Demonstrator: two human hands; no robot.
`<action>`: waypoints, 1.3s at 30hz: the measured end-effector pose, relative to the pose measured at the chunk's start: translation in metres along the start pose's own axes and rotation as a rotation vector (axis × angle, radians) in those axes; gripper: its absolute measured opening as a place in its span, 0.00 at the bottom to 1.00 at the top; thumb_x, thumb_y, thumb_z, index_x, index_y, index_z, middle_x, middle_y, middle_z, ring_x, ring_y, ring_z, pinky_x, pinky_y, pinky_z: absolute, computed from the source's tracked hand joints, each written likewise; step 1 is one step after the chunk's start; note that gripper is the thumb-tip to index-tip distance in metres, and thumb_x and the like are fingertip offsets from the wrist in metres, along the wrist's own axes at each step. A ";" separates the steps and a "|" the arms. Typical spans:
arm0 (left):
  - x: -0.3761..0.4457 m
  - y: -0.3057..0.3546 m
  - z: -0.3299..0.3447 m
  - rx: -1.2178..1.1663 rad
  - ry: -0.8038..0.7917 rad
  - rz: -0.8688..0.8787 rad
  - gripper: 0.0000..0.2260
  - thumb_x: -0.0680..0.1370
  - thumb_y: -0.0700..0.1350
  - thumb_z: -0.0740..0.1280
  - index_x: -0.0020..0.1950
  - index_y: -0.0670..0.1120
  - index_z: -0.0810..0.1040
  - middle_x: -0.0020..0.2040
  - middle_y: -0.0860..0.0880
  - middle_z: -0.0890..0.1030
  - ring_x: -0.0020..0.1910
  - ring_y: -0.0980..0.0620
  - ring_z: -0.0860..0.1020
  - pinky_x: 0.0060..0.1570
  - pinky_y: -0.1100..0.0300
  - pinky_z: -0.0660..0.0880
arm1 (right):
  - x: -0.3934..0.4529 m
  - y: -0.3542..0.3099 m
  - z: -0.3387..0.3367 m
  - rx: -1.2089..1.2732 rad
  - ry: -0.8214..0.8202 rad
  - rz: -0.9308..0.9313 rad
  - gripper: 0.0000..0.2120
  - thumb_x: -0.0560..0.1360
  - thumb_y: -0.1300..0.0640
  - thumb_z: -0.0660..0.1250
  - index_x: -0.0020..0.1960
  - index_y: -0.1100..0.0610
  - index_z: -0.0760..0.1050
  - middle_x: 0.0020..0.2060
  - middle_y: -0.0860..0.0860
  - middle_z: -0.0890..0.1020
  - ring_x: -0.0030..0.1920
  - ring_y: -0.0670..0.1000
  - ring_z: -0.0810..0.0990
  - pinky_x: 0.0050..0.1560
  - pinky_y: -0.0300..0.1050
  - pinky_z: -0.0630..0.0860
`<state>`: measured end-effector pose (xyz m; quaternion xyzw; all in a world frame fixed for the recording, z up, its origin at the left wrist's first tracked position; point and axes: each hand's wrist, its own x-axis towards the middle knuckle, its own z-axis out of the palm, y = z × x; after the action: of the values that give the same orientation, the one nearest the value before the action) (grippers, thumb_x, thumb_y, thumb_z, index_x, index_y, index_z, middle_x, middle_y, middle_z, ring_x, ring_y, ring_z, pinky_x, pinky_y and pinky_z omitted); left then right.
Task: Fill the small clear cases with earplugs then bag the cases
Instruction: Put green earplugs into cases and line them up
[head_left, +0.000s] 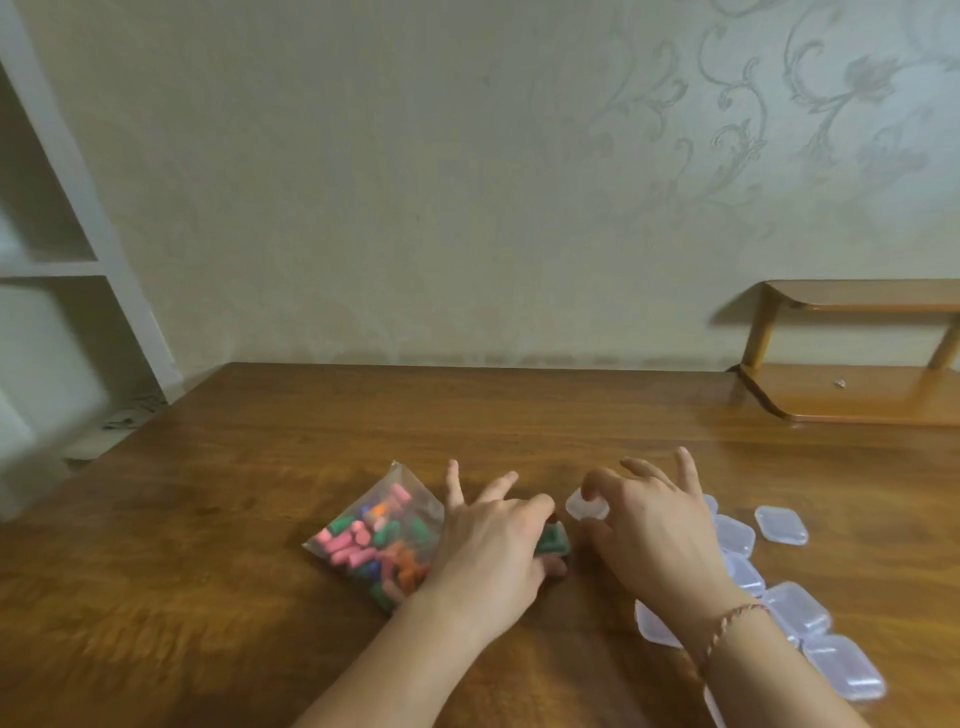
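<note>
Small clear case pinched over the wooden table, bag of earplugs alongside.

The small clear case (586, 506), a rounded square of cloudy see-through plastic, sits near the middle of the wooden table (260, 467), held between the thumb and forefinger of the right hand (649, 530), whose other fingers fan out loosely above it. The left hand (488, 551) lies just beside it, its outer fingers spread, its thumb and forefinger closing on what looks like a dark green earplug (551, 540) at the mouth of the clear plastic bag (379, 540); the blur makes that grip hard to judge. The bag lies flat and holds a heap of pink, green, orange and blue earplugs. More empty clear cases (779, 525) are scattered to the right, partly under the right wrist, which wears a braided bracelet (727, 626).
</note>
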<state>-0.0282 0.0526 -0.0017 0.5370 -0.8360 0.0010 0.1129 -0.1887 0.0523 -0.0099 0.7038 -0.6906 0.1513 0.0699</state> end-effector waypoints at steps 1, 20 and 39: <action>0.000 -0.001 0.001 -0.020 0.010 0.016 0.21 0.78 0.58 0.67 0.70 0.55 0.72 0.72 0.55 0.73 0.79 0.54 0.57 0.74 0.40 0.36 | -0.001 0.000 -0.002 0.001 0.040 -0.006 0.09 0.74 0.48 0.68 0.54 0.45 0.77 0.49 0.47 0.85 0.68 0.50 0.73 0.74 0.61 0.51; -0.023 -0.026 -0.023 -2.008 -0.285 -0.191 0.18 0.77 0.51 0.67 0.54 0.38 0.85 0.47 0.37 0.84 0.45 0.44 0.84 0.46 0.55 0.82 | -0.021 -0.013 -0.036 0.920 0.279 -0.382 0.11 0.69 0.49 0.75 0.50 0.50 0.80 0.47 0.40 0.84 0.52 0.43 0.82 0.52 0.32 0.74; -0.019 -0.022 -0.013 -2.020 -0.096 -0.128 0.28 0.66 0.51 0.81 0.60 0.38 0.82 0.60 0.35 0.81 0.55 0.44 0.83 0.54 0.54 0.81 | -0.023 -0.025 -0.025 0.661 0.572 -0.313 0.08 0.70 0.49 0.69 0.42 0.52 0.81 0.43 0.39 0.85 0.42 0.40 0.83 0.39 0.46 0.80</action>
<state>0.0016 0.0622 0.0051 0.2334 -0.4191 -0.7343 0.4802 -0.1671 0.0826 0.0095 0.7141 -0.4439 0.5389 0.0515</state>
